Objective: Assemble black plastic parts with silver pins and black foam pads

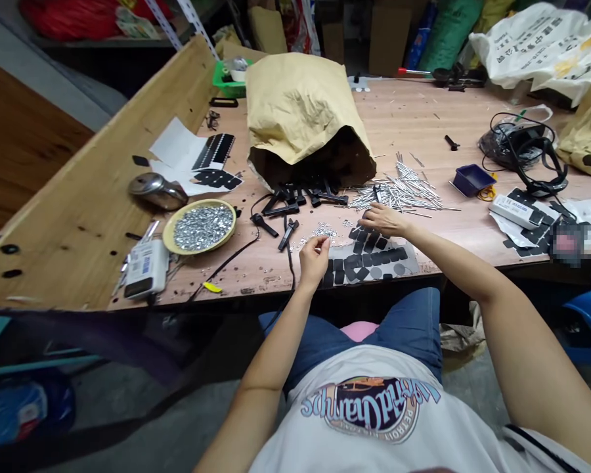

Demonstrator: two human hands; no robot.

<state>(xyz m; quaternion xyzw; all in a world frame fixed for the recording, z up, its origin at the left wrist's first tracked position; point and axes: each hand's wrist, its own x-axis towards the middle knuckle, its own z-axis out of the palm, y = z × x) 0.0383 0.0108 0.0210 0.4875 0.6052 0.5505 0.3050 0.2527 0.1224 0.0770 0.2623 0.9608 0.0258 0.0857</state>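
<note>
Just in front of a small heap of tiny metal pieces (325,230), my left hand (315,259) is closed in a pinch; whatever its fingertips hold is too small to make out. My right hand (385,220) reaches palm down to the near edge of a pile of thin metal rods (406,187), its fingers apart and pointing left. A small black part (377,193) lies on the rods just beyond those fingers. Below both hands is a sheet with black pads (362,263), partly covered by the right hand. Several black plastic handles (289,234) lie left of the rods.
A large brown paper bag (300,105) opens toward me, with black parts at its mouth. At left stand a yellow bowl (231,240) of metal pieces, a white box (146,268) and a wooden side board (128,157). A blue tray (469,180) and headgear (536,157) are at right.
</note>
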